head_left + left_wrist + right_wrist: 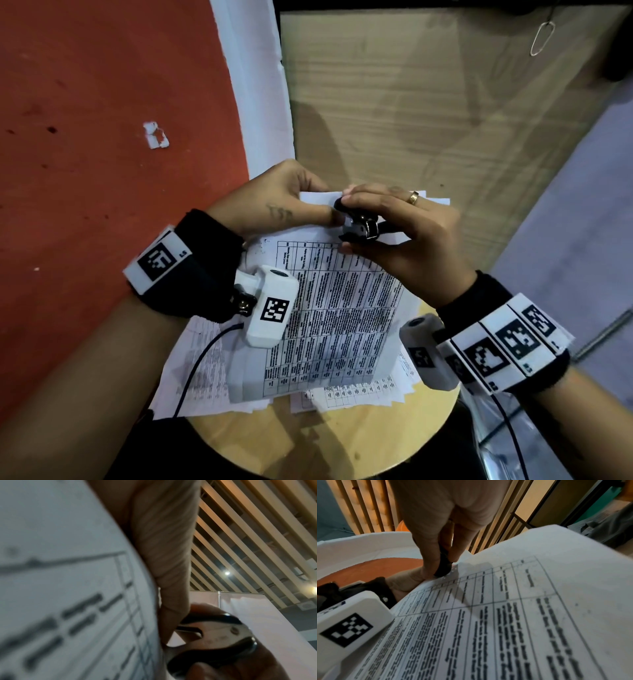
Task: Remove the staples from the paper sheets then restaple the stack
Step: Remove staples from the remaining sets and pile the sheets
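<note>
The stack of printed paper sheets (335,315) with tables on it lies tilted over a round wooden stool (342,442). My left hand (325,202) pinches the stack's far top corner, thumb on the printed face. My right hand (349,222) grips a black and chrome staple remover (363,226) between index finger and thumb, right against that corner. In the left wrist view the staple remover (221,638) sits just past my thumb and the paper (68,588). In the right wrist view the remover's black tip (443,563) touches the paper (522,615) edge, where small holes show. No staple is visible.
More loose printed sheets (191,359) lie spread under the stack. A white oblong object (239,377) lies on them below my left wrist. A wooden panel (411,102) stands beyond, red floor (102,102) to the left with a white scrap (156,135).
</note>
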`<control>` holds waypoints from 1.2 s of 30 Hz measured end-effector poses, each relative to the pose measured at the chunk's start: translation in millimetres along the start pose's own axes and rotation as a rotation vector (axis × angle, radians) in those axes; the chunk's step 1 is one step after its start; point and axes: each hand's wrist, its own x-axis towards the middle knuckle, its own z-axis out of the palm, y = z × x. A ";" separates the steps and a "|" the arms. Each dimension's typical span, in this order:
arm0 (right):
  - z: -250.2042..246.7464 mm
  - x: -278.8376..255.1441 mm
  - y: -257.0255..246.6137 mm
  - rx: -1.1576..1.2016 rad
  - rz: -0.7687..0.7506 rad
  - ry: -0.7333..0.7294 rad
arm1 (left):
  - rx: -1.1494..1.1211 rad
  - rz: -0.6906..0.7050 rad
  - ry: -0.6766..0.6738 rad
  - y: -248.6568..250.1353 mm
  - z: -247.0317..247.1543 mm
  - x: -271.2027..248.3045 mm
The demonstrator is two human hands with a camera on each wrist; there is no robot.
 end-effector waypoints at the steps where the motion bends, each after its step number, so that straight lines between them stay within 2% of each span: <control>1: 0.2 0.5 0.4 -0.004 -0.005 -0.005 | 0.001 0.006 0.004 -0.1 -0.1 0.0; 9: -2.3 1.1 6.1 -0.003 -0.006 -0.062 | 0.024 0.006 0.018 -1.3 0.0 2.5; 16: -4.1 1.9 3.4 0.001 0.001 -0.036 | 0.006 0.007 -0.027 0.1 -1.1 3.3; 24: -0.9 5.4 1.0 -0.101 -0.026 0.019 | -0.031 0.013 -0.057 0.8 -1.5 2.7; 28: -0.1 6.6 -0.7 -0.121 0.011 0.045 | -0.024 0.016 -0.058 1.1 -3.4 2.7; 33: -2.4 5.2 1.2 0.052 0.097 0.030 | -0.082 0.006 -0.026 -2.7 -5.7 1.1; 36: -4.9 -0.3 2.3 0.273 0.260 0.111 | -0.098 -0.007 0.002 -5.9 -4.5 -2.1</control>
